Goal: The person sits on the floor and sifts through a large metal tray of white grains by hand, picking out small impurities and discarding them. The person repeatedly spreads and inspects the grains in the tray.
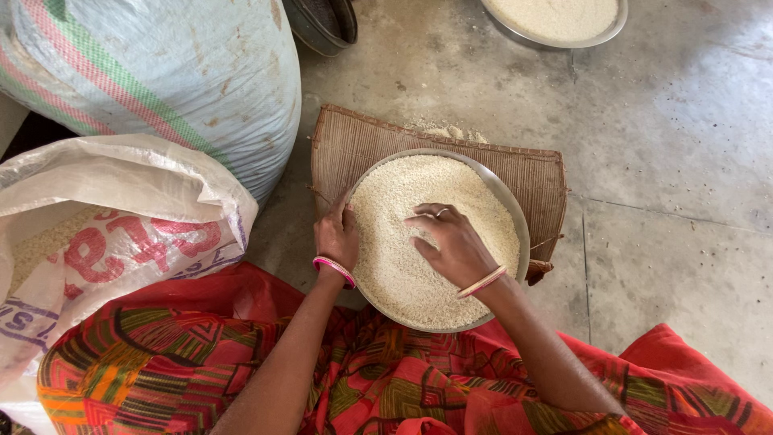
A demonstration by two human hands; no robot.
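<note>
Nearest the camera: red patterned cloth [241, 362] covering the person's lap, across the lower frame. Both forearms extend from it to a round metal bowl [515, 217] filled with pale grain [403, 242].

The bowl is round and so has no long axis; its open face points straight up. It rests on a woven winnowing tray [539, 181], whose long axis runs left to right across the frame. The tray lies on the concrete floor [668, 145].

Left hand [336, 234]: at the bowl's left rim, fingers closed over the edge, gripping it. A pink bangle [334, 270] sits at the wrist.

Right hand [451, 242]: inside the bowl, palm down on the grain, fingers loosely spread and clamped on nothing. A ring shows on one finger.

Left of the bowl: an open white sack [121, 209] containing grain, with a full striped sack [177, 72] beyond it. Beyond the bowl, at the upper edge: a dark pan [322, 24] and a second metal dish [555, 24] of grain.
</note>
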